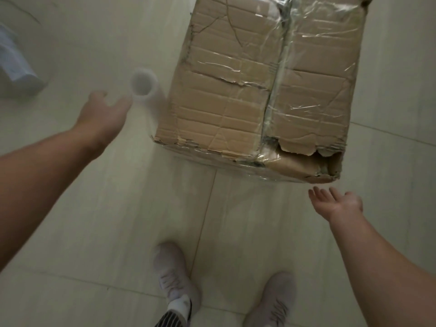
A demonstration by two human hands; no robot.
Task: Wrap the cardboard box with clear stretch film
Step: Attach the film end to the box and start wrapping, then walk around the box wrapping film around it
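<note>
Cardboard box (236,102) stands film-covered, blurred roll (146,90) beside spread left hand (103,114).

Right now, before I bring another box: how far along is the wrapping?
Film already glistens across the cardboard box. In hand: nothing; the left hand reaches open toward the blurred film roll, the right hand hangs open. Left: probably more passes over the torn corner.

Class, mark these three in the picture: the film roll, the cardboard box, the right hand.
film roll (151,105), head view, side wall below the open end
cardboard box (226,102), head view, top face left of the seam
right hand (339,204), head view, the open palm
</note>
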